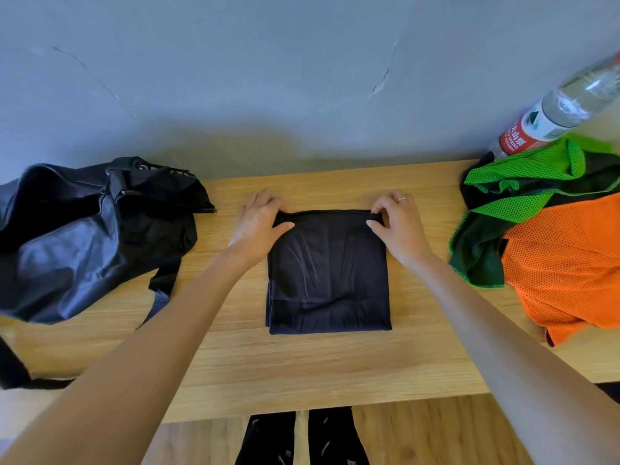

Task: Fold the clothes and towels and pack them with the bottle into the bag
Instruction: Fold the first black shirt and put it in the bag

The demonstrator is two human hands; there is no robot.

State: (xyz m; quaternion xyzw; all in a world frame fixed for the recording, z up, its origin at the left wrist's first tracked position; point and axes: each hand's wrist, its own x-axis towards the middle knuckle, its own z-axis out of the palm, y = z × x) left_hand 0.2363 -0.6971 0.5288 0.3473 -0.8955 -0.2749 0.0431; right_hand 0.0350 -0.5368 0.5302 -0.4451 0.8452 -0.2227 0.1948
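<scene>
Head view looks down on a wooden table (pixel 302 364) set against a grey wall (pixel 268 78). A dark folded cloth (pixel 328 273) lies in the middle of the table, in a neat square. The left hand (pixel 260 223) pinches the cloth's far left corner, at about 11 o'clock on the cloth. The right hand (pixel 397 223) pinches the far right corner, at about 1 o'clock. Both thumbs lie on top, and the other fingertips curl behind the edge, so they are partly hidden. A ring (pixel 401 199) shows on the right hand.

At 9 o'clock sits a black bag (pixel 84 236), open at the top. Its inside is too dark to see, and its left side is cut off by the picture edge. At 3 o'clock lies an orange mesh cloth (pixel 567 263), partly cut off on the right. A green mesh towel (pixel 513 196) lies crumpled just past it, touching it. At 2 o'clock a clear bottle (pixel 557 112) with a red label stands behind the green towel, which hides its bottom. Its cap is cut off at the edge.
</scene>
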